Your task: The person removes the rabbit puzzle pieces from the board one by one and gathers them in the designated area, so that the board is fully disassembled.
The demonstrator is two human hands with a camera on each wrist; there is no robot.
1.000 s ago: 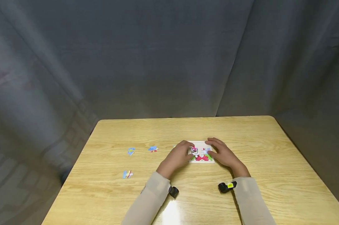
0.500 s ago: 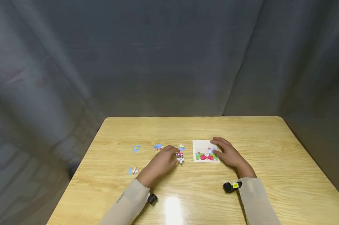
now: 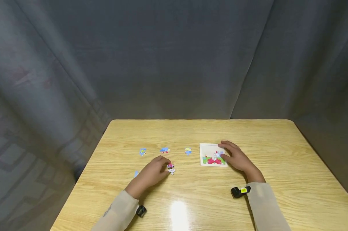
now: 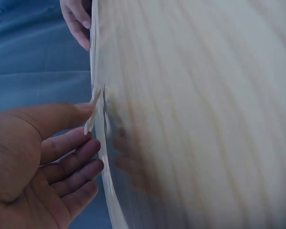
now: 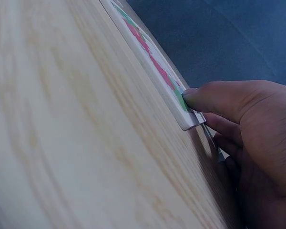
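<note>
My left hand (image 3: 151,174) pinches a jigsaw puzzle piece (image 3: 171,169) that shows a pink-and-white cartoon face. In the left wrist view the thin piece (image 4: 92,112) is edge-on between thumb and fingers, close to the tabletop. My right hand (image 3: 239,160) grips the right side of a white-rimmed puzzle board (image 3: 201,155). Its thumb lies on the board's (image 5: 155,71) printed corner in the right wrist view, the other fingers at the edge and partly hidden. Fitted pieces (image 3: 214,160) in green, red and white fill the board's lower part; its upper part shows pale backing.
Loose puzzle pieces lie left of the board: one blue and yellow (image 3: 188,151), one blue and red (image 3: 164,150), and another blue and yellow piece (image 3: 143,151). A further piece (image 3: 136,174) is partly covered by the left hand. Dark curtains (image 3: 174,64) hang behind the wooden table (image 3: 208,199).
My left hand has carried the cartoon-face piece left and nearer, from over the board to the bare tabletop. The right hand stays on the board. The head view has shifted slightly.
</note>
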